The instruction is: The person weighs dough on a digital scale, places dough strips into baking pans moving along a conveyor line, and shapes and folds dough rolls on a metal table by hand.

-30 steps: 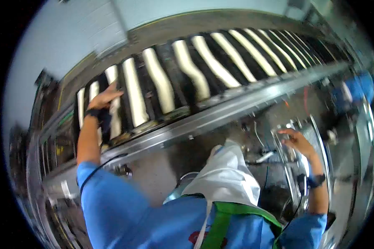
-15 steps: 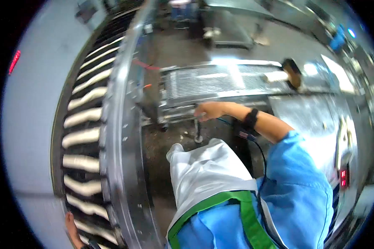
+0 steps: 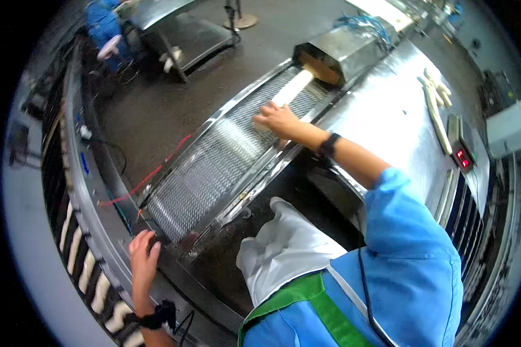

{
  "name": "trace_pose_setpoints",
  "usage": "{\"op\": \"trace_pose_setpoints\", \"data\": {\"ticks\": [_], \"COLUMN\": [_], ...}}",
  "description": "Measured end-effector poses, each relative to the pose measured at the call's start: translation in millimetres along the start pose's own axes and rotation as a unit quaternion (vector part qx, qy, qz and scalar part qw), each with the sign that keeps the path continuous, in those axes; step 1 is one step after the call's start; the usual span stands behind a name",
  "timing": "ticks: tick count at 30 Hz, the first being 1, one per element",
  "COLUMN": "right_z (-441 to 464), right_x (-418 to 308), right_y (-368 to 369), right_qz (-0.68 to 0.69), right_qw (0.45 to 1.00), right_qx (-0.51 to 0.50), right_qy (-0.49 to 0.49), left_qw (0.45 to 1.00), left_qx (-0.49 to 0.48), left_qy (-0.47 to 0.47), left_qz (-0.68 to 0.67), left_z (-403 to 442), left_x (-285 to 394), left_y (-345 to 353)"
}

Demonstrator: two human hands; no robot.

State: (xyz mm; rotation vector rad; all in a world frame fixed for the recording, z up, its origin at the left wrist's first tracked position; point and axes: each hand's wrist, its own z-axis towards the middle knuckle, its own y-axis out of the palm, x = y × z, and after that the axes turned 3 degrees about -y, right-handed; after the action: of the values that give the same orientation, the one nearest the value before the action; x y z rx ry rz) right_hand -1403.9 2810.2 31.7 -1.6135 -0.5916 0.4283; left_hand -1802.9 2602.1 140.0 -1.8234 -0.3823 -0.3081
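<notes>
A long pale dough strip (image 3: 294, 88) lies on the mesh conveyor belt (image 3: 194, 185), its far end at the mouth of a metal machine (image 3: 344, 52). My right hand (image 3: 281, 121) is over the strip's near end, with bent fingers closed around it; the fingertips are partly hidden. My left hand (image 3: 143, 260) holds nothing. Its fingers and thumb are apart, above the metal edge of the slotted rack at the left. Several dough strips (image 3: 100, 292) lie in that rack's dark slots.
At right, a steel table (image 3: 382, 104) holds several dough pieces (image 3: 433, 110) and a device with red digits (image 3: 462, 156). A red cord (image 3: 150, 176) runs beside the conveyor. Another person in blue (image 3: 103, 29) is at the far left, near a metal cart (image 3: 205, 43).
The view has swung to the right. My right hand has moved from beside the conveyor onto the dough strip. My left hand has moved from over the rack's dough to the rack's metal edge.
</notes>
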Motion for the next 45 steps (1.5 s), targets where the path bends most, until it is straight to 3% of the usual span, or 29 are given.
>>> {"op": "trace_pose_setpoints", "data": {"ticks": [1,3,5,6,7,9,11,13,15,17,19,20,21,23,26,29,30,34,36,37,38,39,41,43,45], "right_z": [12,20,2,-10,-23,-80,-140,-209,-269,-327,-375,-408,-420,-439,-453,-450,-441,-434,-434,-437,-440,-444,-442,-449,-455], "right_x": [1,-4,-7,8,21,50,74,98,101,102,107,120,126,155,230,323,344,424,441,442,433,423,384,348,314], "right_y": [5,3,-41,-54,-70,-109,-134,-131,-115,-91,-57,-17,-15,-11,5,21,15,39,48,51,45,38,-6,-39,-67], "right_qz": [0.053,0.015,0.236,0.319,0.392,0.489,0.637,0.647,0.627,0.652,0.653,0.623,0.620,0.569,0.265,0.142,0.140,0.141,0.251,0.254,0.380,0.495,0.561,0.631,0.652], "right_qw": [0.998,1.000,0.969,0.932,0.880,0.793,0.593,0.568,0.540,0.516,0.448,0.498,0.467,0.526,0.736,0.733,0.696,0.661,0.656,0.658,0.665,0.653,0.586,0.549,0.606], "right_qx": [-0.015,-0.017,0.059,0.160,0.261,0.292,0.442,0.455,0.462,0.391,0.353,0.272,0.287,0.216,0.179,0.101,0.101,0.161,0.019,0.016,0.104,0.186,0.318,0.352,0.314], "right_qy": [0.014,-0.004,0.052,0.060,0.065,0.216,0.216,0.229,0.319,0.395,0.498,0.539,0.561,0.594,0.597,0.658,0.697,0.720,0.711,0.708,0.634,0.543,0.491,0.420,0.331], "left_qw": [0.999,0.995,0.984,0.979,0.972,0.960,0.935,0.926,0.902,0.892,0.882,0.877,0.883,0.887,0.889,0.872,0.891,0.884,0.889,0.888,0.889,0.874,0.792,0.709,0.623], "left_qx": [-0.016,-0.052,-0.105,-0.128,-0.153,-0.206,-0.239,-0.244,-0.250,-0.249,-0.220,-0.229,-0.205,-0.171,-0.121,-0.134,-0.181,-0.197,-0.195,-0.196,-0.251,-0.300,-0.420,-0.500,-0.564], "left_qy": [0.028,0.078,0.125,0.129,0.130,0.150,0.153,0.198,0.223,0.296,0.390,0.398,0.411,0.425,0.440,0.469,0.416,0.424,0.409,0.400,0.325,0.243,0.124,0.043,-0.034], "left_qz": [-0.003,-0.032,-0.069,-0.095,-0.119,-0.114,-0.214,-0.207,-0.272,-0.235,-0.147,-0.143,-0.102,-0.062,0.035,0.035,0.011,-0.014,-0.060,-0.113,-0.204,-0.294,-0.426,-0.496,-0.541], "left_z": [25,60,90,98,105,110,115,127,137,147,153,153,156,162,172,183,181,185,191,192,194,197,199,201,198], "left_x": [18,51,78,96,110,130,159,195,240,292,348,371,394,426,474,492,500,507,509,510,513,518,535,554,574], "left_y": [4,15,29,34,39,57,77,96,119,147,170,183,195,207,224,233,229,227,228,230,232,236,234,238,248]}}
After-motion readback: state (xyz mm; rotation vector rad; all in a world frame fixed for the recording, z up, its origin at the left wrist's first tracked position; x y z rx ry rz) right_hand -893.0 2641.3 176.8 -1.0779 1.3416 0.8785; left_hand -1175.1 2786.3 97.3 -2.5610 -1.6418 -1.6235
